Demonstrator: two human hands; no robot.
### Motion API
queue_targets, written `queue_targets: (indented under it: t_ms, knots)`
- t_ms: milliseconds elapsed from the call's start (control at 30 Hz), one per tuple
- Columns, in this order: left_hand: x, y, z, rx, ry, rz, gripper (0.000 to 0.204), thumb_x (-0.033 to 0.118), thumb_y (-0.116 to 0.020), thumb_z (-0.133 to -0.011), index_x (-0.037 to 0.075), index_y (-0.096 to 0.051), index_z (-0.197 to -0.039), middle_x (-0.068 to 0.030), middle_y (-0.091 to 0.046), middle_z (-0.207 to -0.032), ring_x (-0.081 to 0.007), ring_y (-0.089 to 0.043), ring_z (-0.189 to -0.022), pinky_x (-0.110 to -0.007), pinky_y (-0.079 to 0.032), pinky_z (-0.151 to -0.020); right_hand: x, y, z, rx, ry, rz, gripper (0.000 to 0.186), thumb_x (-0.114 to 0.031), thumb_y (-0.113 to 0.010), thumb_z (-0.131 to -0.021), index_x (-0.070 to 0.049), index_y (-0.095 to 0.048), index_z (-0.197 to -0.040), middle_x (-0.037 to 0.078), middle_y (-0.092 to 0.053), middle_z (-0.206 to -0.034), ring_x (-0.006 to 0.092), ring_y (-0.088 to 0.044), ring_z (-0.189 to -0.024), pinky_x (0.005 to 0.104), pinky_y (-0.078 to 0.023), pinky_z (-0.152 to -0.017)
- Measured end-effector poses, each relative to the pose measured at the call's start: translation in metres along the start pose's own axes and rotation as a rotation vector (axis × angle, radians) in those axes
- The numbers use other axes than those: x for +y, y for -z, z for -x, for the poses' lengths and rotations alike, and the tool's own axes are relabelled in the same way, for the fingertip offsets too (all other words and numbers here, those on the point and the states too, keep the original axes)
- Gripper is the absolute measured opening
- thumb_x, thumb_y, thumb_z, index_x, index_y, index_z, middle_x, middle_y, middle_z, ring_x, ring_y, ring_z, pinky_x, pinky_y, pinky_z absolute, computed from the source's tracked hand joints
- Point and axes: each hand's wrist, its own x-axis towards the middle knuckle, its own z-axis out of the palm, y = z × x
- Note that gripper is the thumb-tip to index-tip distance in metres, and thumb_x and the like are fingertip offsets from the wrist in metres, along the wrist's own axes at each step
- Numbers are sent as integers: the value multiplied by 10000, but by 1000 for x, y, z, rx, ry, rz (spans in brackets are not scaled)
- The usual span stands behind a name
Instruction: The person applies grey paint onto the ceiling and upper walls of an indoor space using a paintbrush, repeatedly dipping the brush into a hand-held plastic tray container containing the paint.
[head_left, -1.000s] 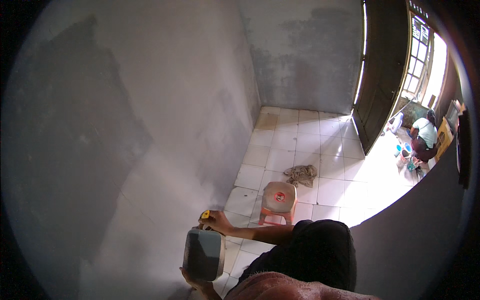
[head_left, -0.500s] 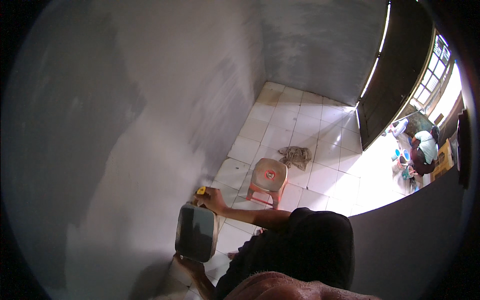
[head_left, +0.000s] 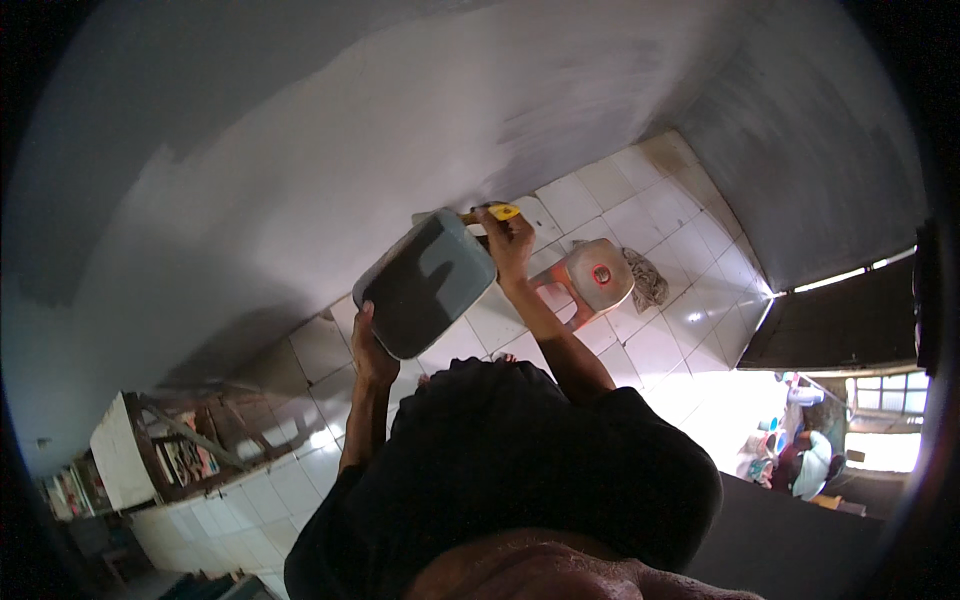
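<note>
A grey rectangular tub (head_left: pixel 478 268) with rounded corners tilts in front of me, with dark grey paint (head_left: pixel 412 300) inside. My left hand (head_left: pixel 372 350) grips its near left side, thumb over the rim. Beyond the tub's far right corner, my right hand (head_left: pixel 508 248) is closed on a yellow-handled paintbrush (head_left: pixel 507 212). The brush's pale head shows partly past the far rim, close to the wall (head_left: pixel 300 170); whether it touches the wall I cannot tell. Patches of darker and lighter grey cover that wall.
Right of my right forearm stands a red-legged plastic stool (head_left: pixel 603 273), a crumpled rag (head_left: pixel 646 280) behind it on the white tiled floor (head_left: pixel 480 325). At lower left is a shelf (head_left: pixel 185 450) holding things. Through the doorway at right, a person (head_left: pixel 812 465) bends near buckets (head_left: pixel 768 432).
My view has swung left, bringing the shelf into sight. Tub and brush now appear higher and further right in view. Both hands keep their holds.
</note>
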Motion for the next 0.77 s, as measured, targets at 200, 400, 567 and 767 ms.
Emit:
queue_targets:
  t_ms: [200,400,567,767]
  knots:
    - [9,35,-6,70,-43,105,715,523,-527,-887,7,-450,-1375,-180,-521,-1333,-318,-524,-1211,-440,-438,-1012,-9,-10,12,49,189,367,141,-100,-729,-856,15,-691,-928,87,-685,-748,96,-610,-667,266,-482,-599]
    - [31,45,-5,81,-121,200,651,455,-500,-888,-25,-478,-1328,-192,-574,-1259,-319,-562,-1153,-416,-435,-1006,-69,-10,-24,40,560,392,149,-81,-722,-862,29,-692,-959,129,-706,-900,152,-663,-782,275,-530,-684]
    - [32,64,-13,125,-193,220,617,458,-481,-909,-10,-501,-1310,-171,-602,-1210,-303,-581,-1124,-417,-448,-999,-133,-22,-18,-70,585,233,121,-52,-691,-888,54,-670,-944,111,-702,-900,148,-673,-797,266,-546,-687]
    - [32,83,-12,177,-197,223,598,466,-489,-913,21,-505,-1313,-157,-587,-1239,-292,-573,-1133,-414,-459,-997,-143,-60,14,-761,483,214,213,-63,-616,-941,8,-579,-1139,167,-683,-1079,237,-706,-865,329,-596,-672]
